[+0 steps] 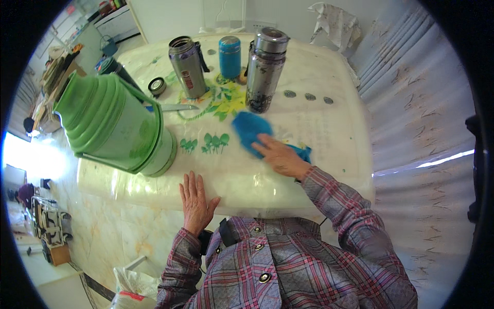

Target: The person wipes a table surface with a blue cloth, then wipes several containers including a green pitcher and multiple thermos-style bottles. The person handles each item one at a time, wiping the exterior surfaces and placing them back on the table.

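My right hand [283,156] presses on a blue cloth [251,129], which lies on the table cover [239,185], partly blurred. A part of blue cloth also shows beyond the wrist. My left hand [196,201] rests with spread fingers on the table's near edge and holds nothing. Beyond the cloth stands a worn steel vacuum flask [266,71] with its lid on. Left of it are a small blue flask [230,58] and a steel flask without a lid [189,69]. A large green thermos jug [115,123] stands at the left.
A round lid [157,85] and a knife [179,107] lie between the jug and the steel flasks. Behind the jug stands a dark green bottle [115,69]. A pale curtain [417,127] hangs close to the table's right side. A plastic bag [133,286] is on the floor at lower left.
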Demonstrator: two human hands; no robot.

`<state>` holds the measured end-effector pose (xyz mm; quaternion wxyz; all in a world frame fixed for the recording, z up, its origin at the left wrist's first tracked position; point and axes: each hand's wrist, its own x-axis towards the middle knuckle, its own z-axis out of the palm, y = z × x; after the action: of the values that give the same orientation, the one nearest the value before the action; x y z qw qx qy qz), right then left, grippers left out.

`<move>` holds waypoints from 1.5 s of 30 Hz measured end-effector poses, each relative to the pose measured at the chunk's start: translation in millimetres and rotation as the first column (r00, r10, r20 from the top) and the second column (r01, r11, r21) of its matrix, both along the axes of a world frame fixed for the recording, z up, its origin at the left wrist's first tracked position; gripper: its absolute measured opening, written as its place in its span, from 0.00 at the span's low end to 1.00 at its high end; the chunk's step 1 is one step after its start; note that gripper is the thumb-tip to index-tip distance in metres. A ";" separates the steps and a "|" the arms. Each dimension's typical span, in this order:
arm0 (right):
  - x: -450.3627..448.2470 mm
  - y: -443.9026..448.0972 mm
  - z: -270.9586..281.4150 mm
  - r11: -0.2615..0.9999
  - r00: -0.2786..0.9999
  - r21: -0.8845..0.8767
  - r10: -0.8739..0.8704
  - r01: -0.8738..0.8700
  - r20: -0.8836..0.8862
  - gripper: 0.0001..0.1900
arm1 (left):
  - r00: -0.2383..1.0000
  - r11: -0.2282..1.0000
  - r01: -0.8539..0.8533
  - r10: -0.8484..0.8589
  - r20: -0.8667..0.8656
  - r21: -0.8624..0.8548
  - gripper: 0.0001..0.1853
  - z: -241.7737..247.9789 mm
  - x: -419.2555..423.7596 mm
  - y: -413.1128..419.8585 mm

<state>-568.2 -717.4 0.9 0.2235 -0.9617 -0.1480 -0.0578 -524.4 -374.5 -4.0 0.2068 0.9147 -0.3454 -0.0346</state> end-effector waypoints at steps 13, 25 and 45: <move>-90.9 -26.4 11.5 0.987 0.993 -0.105 -0.121 0.119 -0.012 0.28 | 0.950 0.948 0.313 -0.311 -0.033 0.052 0.45 3.0 17.8 -105.4; -33.3 -24.4 -0.2 0.853 0.870 0.201 -0.492 0.481 0.006 0.18 | 0.969 0.809 0.233 -0.145 0.201 -0.540 0.57 103.0 122.7 -216.1; 81.2 1.2 63.4 0.041 0.763 0.975 -0.630 0.218 -0.144 0.26 | 0.829 0.439 -0.087 -0.466 -0.309 -0.894 0.60 84.0 149.0 -262.7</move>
<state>-487.0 -716.2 64.2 0.7144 -0.5712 0.1852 -0.3592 -375.4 -637.1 80.0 0.7272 0.5795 -0.3483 -0.1183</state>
